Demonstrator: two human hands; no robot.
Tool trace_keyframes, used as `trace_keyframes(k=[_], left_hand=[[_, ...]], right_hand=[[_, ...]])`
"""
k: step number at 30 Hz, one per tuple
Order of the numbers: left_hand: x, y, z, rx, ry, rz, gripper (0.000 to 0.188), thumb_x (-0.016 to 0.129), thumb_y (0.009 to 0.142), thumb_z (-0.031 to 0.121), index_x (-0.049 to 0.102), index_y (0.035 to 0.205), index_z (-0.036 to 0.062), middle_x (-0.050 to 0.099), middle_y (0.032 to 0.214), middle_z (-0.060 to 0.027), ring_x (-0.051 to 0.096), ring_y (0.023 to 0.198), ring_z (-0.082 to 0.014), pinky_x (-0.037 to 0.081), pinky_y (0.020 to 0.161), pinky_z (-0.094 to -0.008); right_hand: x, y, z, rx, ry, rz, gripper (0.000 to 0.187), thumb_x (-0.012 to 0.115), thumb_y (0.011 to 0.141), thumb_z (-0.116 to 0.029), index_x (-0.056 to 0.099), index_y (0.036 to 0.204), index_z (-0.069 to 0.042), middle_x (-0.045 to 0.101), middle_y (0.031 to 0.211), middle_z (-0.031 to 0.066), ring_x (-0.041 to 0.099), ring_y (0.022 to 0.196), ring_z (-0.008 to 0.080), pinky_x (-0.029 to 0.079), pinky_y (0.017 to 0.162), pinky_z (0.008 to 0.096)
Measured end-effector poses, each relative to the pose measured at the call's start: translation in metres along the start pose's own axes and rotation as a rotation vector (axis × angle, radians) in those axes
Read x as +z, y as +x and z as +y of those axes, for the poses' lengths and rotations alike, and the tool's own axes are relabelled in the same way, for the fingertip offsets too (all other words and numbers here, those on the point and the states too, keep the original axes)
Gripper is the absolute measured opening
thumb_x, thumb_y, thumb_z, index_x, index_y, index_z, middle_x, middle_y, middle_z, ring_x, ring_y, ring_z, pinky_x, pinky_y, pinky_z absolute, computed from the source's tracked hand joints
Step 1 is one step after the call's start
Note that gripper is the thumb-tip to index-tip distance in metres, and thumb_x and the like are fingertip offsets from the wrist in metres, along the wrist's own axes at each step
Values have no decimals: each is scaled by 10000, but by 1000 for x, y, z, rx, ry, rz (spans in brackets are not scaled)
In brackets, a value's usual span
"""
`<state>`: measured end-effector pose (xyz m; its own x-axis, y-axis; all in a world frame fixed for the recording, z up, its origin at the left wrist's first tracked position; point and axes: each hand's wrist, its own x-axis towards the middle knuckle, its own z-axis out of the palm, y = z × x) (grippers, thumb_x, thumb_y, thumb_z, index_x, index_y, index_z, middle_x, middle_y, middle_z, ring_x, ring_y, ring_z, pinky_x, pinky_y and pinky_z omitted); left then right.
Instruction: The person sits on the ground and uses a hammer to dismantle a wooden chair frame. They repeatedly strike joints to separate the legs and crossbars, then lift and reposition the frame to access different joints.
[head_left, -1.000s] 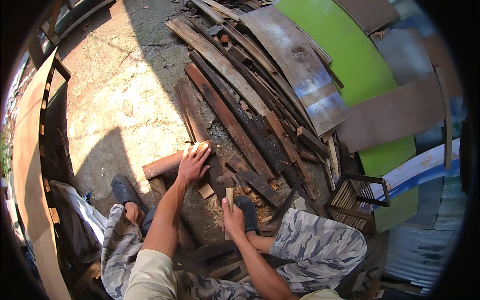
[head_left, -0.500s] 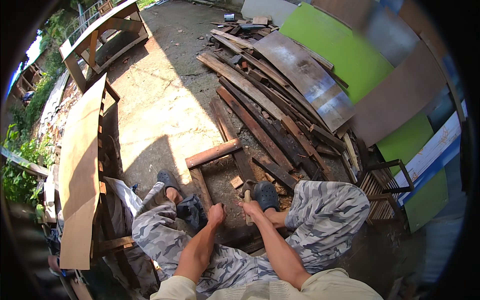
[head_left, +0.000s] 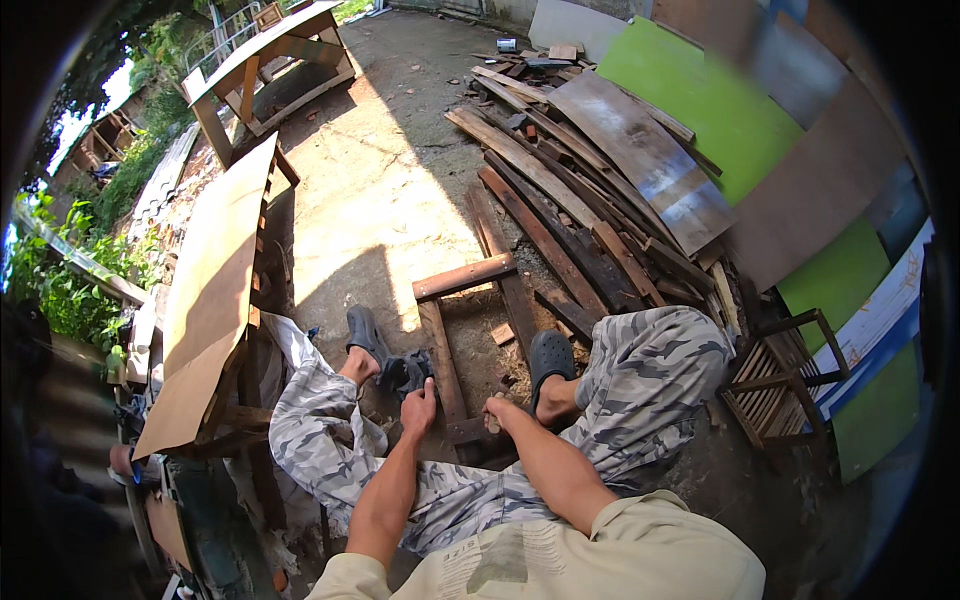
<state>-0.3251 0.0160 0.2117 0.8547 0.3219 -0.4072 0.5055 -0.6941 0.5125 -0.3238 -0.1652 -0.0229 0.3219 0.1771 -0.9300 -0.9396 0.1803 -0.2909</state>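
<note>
A: What is the right grip (head_left: 499,410) doing?

B: It's closed around the wood handle of a hammer (head_left: 491,424). Most of the hammer is hidden by the fingers, so only a bit shows.

A: And the left grip (head_left: 418,406)?

B: It's a little way to the left of the right grip. I can't tell if its fingers are apart or together. A dark, crumpled bag (head_left: 407,371) is right by its fingertips.

A: Where's the wood frame (head_left: 463,277)?

B: On the ground (head_left: 474,350), straight ahead of both grips. One bar goes across at its far end. A small wood block (head_left: 502,334) sits inside, ahead of the right grip.

A: What else is near?

B: A dark shoe (head_left: 552,362) is just to the right of the right grip. Farther ahead and to the right is a big pile of old planks (head_left: 540,230). A slatted wood rack (head_left: 768,395) is well to the right. A long tan board (head_left: 205,310) is well to the left of the left grip.
</note>
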Motion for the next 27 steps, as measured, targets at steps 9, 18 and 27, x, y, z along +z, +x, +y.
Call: trace_keyframes(k=[9,18,27], left_hand=[[17,21,-34,24,-599,19,412,540,1013,361,710,1036,-14,694,653,-118,594,437,-164,422,410,-335],[63,29,-51,-151,-350,-15,640,471,975,564,765,885,2,715,896,-240,678,964,-402,478,896,-456],[57,27,-33,-194,-521,86,545,597,947,480,721,1008,-47,722,939,-217,683,963,-309,488,882,-411]], right_hand=[[46,-111,14,-149,-34,18,141,547,885,-83,575,917,52,571,637,148,586,522,277,519,497,450],[45,-156,9,-198,-414,402,320,595,802,-134,680,1015,89,710,825,188,716,675,278,570,601,405],[53,-150,10,-140,-625,424,387,581,787,-162,706,1063,80,736,923,195,740,771,276,556,694,392]])
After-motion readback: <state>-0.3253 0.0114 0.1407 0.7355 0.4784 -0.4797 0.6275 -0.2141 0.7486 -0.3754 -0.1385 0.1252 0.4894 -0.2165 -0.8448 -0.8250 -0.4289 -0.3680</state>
